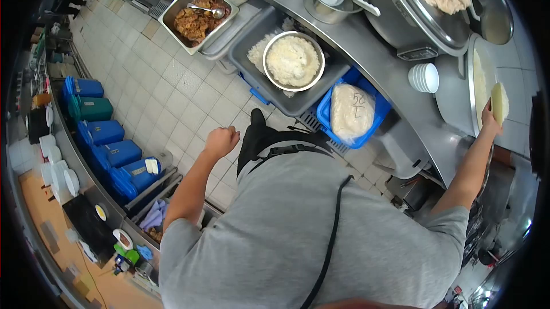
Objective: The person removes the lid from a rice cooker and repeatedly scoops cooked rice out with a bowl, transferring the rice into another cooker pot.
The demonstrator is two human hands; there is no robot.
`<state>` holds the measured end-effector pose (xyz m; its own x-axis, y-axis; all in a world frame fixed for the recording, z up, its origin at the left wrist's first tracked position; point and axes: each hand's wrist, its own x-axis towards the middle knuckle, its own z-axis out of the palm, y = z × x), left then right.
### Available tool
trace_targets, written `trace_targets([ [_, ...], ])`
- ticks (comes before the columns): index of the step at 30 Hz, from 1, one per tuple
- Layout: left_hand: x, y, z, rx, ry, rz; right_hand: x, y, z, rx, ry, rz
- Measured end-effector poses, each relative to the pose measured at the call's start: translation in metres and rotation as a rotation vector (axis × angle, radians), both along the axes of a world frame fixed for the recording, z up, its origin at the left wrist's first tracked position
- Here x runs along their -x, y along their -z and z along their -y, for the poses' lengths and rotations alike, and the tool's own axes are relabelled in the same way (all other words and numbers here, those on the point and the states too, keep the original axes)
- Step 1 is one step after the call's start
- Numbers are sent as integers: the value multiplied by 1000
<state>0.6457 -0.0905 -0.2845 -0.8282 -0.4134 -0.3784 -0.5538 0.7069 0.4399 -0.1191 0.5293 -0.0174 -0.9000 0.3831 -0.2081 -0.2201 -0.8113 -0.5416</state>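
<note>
At the far right, my right hand (490, 121) is closed on a pale yellow paddle (500, 103). The paddle stands over the rim of a large round pot (455, 100) with white rice (480, 80) in it. My left hand (222, 142) hangs over the tiled floor in a loose fist, with nothing visible in it. Left of the pot, a stack of white bowls (424, 77) lies on its side on the steel counter (366, 51).
A metal bowl of rice (293, 61) rests in a grey tub (243, 51). Beside it a blue crate (324, 115) holds a marked bag (352, 111). A steel tray (228, 24) contains brown food and a ladle. Blue bins (106, 131) line the left; a big cooker (395, 14) stands behind.
</note>
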Motion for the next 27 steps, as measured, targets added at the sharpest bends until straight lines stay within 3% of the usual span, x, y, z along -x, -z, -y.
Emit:
trace_targets([
  [6,22,-19,92,30,10,-72,-30,-15,28,4,76,-43],
  [14,101,-56,130,107,133,-170,-41,-23,62,31,96,-64],
  [16,120,-64,150,102,163,-192,-50,-35,83,-115,34,-121],
  [21,199,-105,223,129,222,-254,-75,-87,152,-192,105,-183],
  [23,245,-125,264,130,183,-424,-80,-113,187,-369,110,-189],
  [25,297,-150,305,106,202,-557,-97,-149,257,-374,195,-191],
  [27,350,-177,344,-17,56,-653,-97,-175,312,-425,195,-158],
])
